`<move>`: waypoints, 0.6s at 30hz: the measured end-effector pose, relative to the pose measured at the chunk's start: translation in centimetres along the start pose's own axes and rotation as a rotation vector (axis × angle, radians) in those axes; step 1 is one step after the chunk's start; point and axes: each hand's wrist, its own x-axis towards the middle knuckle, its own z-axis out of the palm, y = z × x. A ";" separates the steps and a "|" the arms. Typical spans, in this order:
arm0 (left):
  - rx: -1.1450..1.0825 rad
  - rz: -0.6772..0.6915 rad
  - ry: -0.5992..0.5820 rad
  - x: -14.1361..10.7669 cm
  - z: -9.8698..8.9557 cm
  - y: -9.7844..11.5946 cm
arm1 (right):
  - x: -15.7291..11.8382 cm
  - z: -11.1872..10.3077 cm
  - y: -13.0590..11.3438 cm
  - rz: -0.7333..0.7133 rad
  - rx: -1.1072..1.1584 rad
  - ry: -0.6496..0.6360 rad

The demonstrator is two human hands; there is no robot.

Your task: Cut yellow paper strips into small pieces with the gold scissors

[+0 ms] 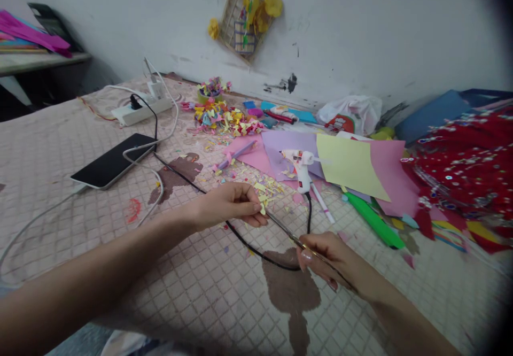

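Observation:
My left hand (234,204) is closed in a pinch on a small piece of pale yellow paper (263,207). In my right hand (331,257) is a slim metal pair of scissors (282,226), seen nearly edge-on. Its tips reach the paper at my left fingertips; whether the blades are apart is too fine to make out. Beyond the hands, small yellow paper scraps (272,189) lie scattered on the tablecloth. A white glue gun (301,166) lies behind my right hand, its black cord (248,245) looping below both hands.
Coloured paper sheets (348,161), a green tube-like object (374,219) and red sequinned cloth (465,169) lie to the right. At the back is a heap of paper cuttings (228,118). A tablet-like device (114,161) and power strip (142,110) with cables lie left.

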 end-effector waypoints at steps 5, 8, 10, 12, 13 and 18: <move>-0.002 -0.019 -0.032 0.1 -0.2 -0.1 | 0.0 -0.2 0.2 0.008 -0.038 -0.014; -0.004 -0.031 -0.047 0.0 -0.2 -0.2 | -0.1 -0.3 0.2 0.013 -0.072 -0.022; -0.006 -0.038 -0.049 0.0 -0.2 -0.1 | -0.2 -0.3 0.2 0.014 -0.081 -0.023; -0.009 -0.044 -0.049 0.0 -0.2 -0.1 | -0.2 -0.3 0.2 0.009 -0.088 -0.020; -0.010 -0.044 -0.051 0.0 -0.2 -0.1 | -0.2 -0.3 0.2 0.006 -0.092 -0.020; -0.009 -0.052 -0.067 0.0 -0.3 -0.1 | -0.1 -0.4 0.4 -0.006 -0.118 -0.027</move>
